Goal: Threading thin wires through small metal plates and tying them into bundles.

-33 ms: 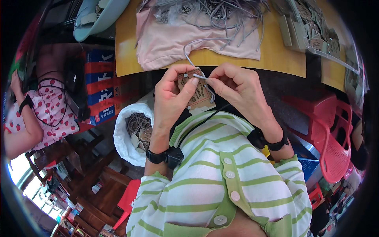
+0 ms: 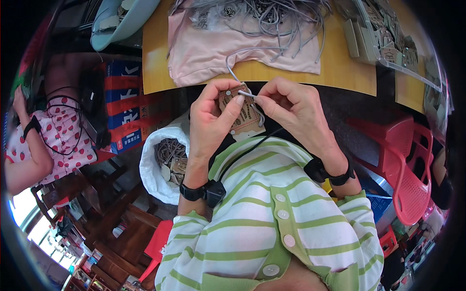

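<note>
In front of my belly, my left hand (image 2: 213,111) is closed on a brown cardboard hang tag (image 2: 246,116) with dark print and small pale studs at its corners. Its thumb presses on the face of the tag near the top edge. A grey cord (image 2: 247,93) runs across that top edge, and my right hand (image 2: 291,104) pinches the cord between thumb and forefinger. One length of the cord hangs down along the tag's right side. Another length curves up towards the table.
A wooden table (image 2: 349,80) ahead bears a pink cloth (image 2: 194,63) with loose grey cords (image 2: 272,19). At right stands a clear bin (image 2: 383,60) of tags. A white sack (image 2: 148,167) holding corded tags is at left, near a seated person (image 2: 68,136). Red chairs (image 2: 405,165) stand at right.
</note>
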